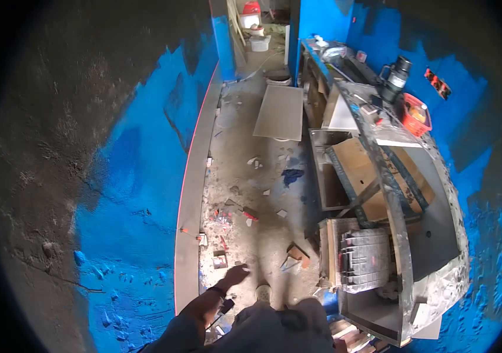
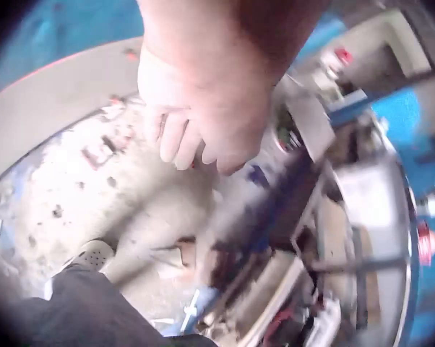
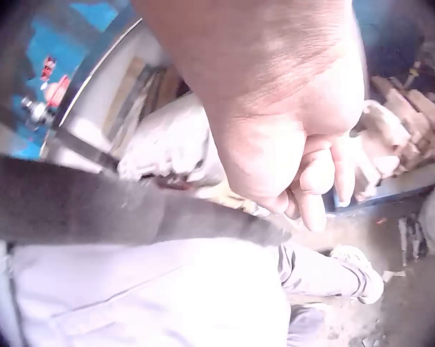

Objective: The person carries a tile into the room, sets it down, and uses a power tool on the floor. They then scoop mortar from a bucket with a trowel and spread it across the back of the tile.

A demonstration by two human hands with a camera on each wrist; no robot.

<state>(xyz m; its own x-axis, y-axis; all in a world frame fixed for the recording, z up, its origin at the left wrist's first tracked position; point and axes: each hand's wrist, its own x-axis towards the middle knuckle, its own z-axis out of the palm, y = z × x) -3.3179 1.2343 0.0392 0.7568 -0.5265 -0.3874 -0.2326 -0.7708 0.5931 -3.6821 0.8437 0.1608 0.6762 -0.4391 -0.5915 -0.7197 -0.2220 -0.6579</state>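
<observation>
My left hand [image 1: 237,275] hangs in front of the body at the lower middle of the head view, above the littered floor [image 1: 268,235]. In the left wrist view the fingers of the left hand [image 2: 203,119] droop loosely with nothing in them. The right hand [image 3: 293,159] shows only in the right wrist view, beside the trouser leg [image 3: 160,289]. Its fingers are loosely curled and hold nothing. Closest to the left hand on the floor lie a small square box [image 1: 220,260] and a brown broken piece [image 1: 299,255].
A long counter frame [image 1: 404,259] runs along the right, with a grey ribbed case [image 1: 365,259] and cardboard [image 1: 357,173] inside. On it stand a flask [image 1: 396,79] and a red basket [image 1: 417,116]. A flat panel [image 1: 279,113] is farther ahead. A blue-painted wall [image 1: 139,153] borders the left.
</observation>
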